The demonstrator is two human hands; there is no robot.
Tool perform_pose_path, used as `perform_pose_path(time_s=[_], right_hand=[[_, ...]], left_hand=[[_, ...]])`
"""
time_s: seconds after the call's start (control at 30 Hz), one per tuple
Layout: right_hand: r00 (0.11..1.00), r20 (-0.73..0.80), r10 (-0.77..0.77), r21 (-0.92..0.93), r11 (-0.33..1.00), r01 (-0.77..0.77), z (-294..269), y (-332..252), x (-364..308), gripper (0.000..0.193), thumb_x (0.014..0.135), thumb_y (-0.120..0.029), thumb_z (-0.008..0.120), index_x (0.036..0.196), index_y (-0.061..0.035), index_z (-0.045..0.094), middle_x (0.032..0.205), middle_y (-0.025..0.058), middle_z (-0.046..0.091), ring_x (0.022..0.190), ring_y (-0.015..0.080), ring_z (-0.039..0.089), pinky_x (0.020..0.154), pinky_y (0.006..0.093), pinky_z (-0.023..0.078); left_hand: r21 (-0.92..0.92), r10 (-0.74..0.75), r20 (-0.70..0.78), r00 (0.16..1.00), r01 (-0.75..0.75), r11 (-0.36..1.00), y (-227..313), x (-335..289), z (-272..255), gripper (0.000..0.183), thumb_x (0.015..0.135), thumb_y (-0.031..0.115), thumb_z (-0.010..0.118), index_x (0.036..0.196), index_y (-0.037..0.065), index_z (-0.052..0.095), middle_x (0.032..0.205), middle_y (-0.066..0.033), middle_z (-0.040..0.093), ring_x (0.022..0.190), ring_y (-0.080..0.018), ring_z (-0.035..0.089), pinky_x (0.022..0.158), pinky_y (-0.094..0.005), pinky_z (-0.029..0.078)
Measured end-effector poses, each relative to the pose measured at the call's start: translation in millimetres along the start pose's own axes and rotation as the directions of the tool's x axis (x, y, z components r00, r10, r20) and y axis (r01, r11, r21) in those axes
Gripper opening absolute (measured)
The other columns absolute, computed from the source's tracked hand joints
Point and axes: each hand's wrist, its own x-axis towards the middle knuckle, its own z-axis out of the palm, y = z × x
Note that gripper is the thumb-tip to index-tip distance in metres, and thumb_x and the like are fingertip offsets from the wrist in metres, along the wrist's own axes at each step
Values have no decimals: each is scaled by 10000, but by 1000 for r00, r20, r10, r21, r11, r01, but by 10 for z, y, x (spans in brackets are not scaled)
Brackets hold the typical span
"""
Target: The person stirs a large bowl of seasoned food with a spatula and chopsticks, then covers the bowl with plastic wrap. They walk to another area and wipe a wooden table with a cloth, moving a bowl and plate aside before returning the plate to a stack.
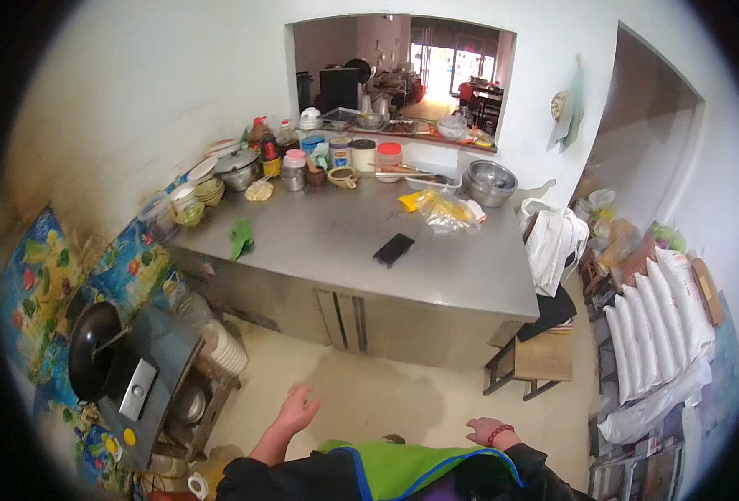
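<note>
My left hand [297, 409] hangs over the floor in front of a steel counter [327, 238], its fingers loosely apart and nothing in them. To the right, my right hand [485, 431], a red bead bracelet at its wrist, is also empty with fingers stretched out. Neither hand touches anything. Between my dark sleeves shows a green apron [419, 463] with blue trim. On the counter lie a black phone [393, 250], a crumpled green piece [241, 239] that may be cloth or a leaf, and clear and yellow plastic bags [444, 210].
Jars, bowls, a lidded pot [239, 170] and steel basins [492, 182] line the counter's back. A gas stove [139, 389] with a black wok [98, 351] stands left. Right are a wooden stool [540, 359] and stacked white sacks [657, 321]. A serving opening pierces the far wall.
</note>
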Motion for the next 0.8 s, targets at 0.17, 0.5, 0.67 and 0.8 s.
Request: perform_pose_path(time_s=[0.17,0.5,0.67,0.8], right_hand=[[987,-161,19,96,995,-3,-402,-61,451,449,852,-362,545,1202,-82,543,1148,184,583,1086,344,535,930,416,428],[952,138,272,430,850,-305,201,-716,730,521,855,-400,541,1266,-82,498,1208,199,559,1144,357,512,953,433,423],[868,185,461,500,716,-487,433,-1231,392,493,861,-379,544,1256,-88,504,1178,201,571,1130,350,520,956,430,419],[735,114,669,601,543,-587,714,-1727,-118,467,854,-342,543,1240,-81,513,1163,206,573,1109,355,526,949,431,420]], left_hand=[[115,45,111,993,-58,992,-161,937,92,374,819,204,569,1142,18,534,1135,-215,533,1053,-355,511,934,-407,411],[111,354,595,721,-510,853,291,2922,129,209,850,162,456,911,54,624,991,-159,595,1006,-348,526,881,-420,425],[-7,444,705,553,-620,784,632,3194,571,244,859,220,471,859,28,622,938,-168,595,937,-349,546,815,-425,441],[30,286,892,351,-676,737,924,2876,965,307,861,296,512,905,14,625,940,-167,600,927,-338,554,812,-413,448]])
